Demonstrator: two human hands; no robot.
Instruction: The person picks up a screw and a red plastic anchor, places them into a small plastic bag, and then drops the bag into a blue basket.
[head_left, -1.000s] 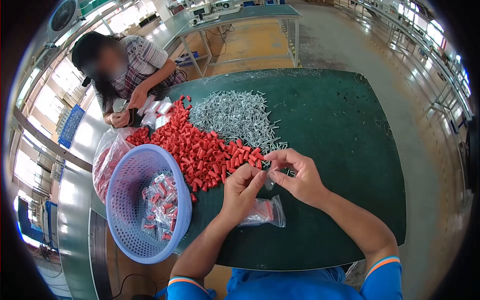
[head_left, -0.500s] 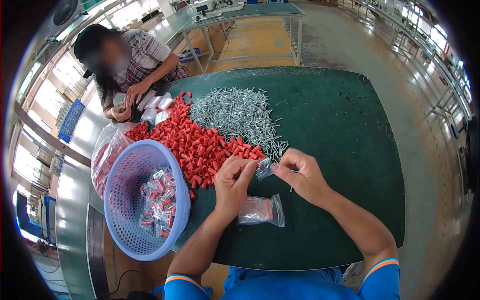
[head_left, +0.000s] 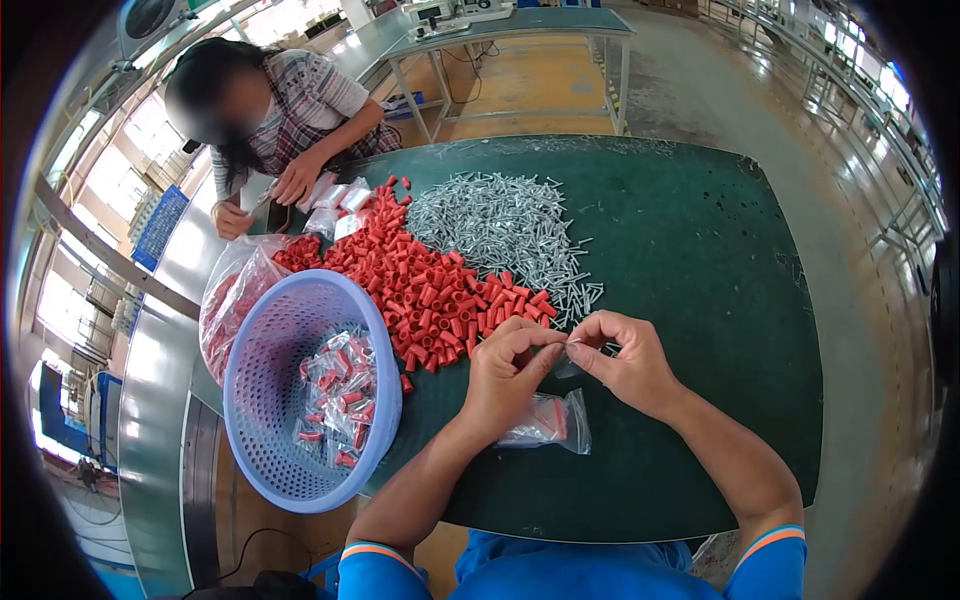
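While the blue basket (head_left: 262, 410) sits at left beside the loose red caps (head_left: 430, 300), the left hand (head_left: 503, 382) angles up and rightward over the tabletop (head_left: 700, 260), thumb and forefinger pinching the small clear bag (head_left: 569, 369) ahead of the filled bag (head_left: 574, 428), and the right hand (head_left: 632, 366) mirrors it, pinching the same bag. Vs half a second ago, fingertips went from apart to meeting; small bag, spread between them then, now shows only partly below.

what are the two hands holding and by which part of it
A small clear bag, pinched near its upper edge by the left hand and right hand.
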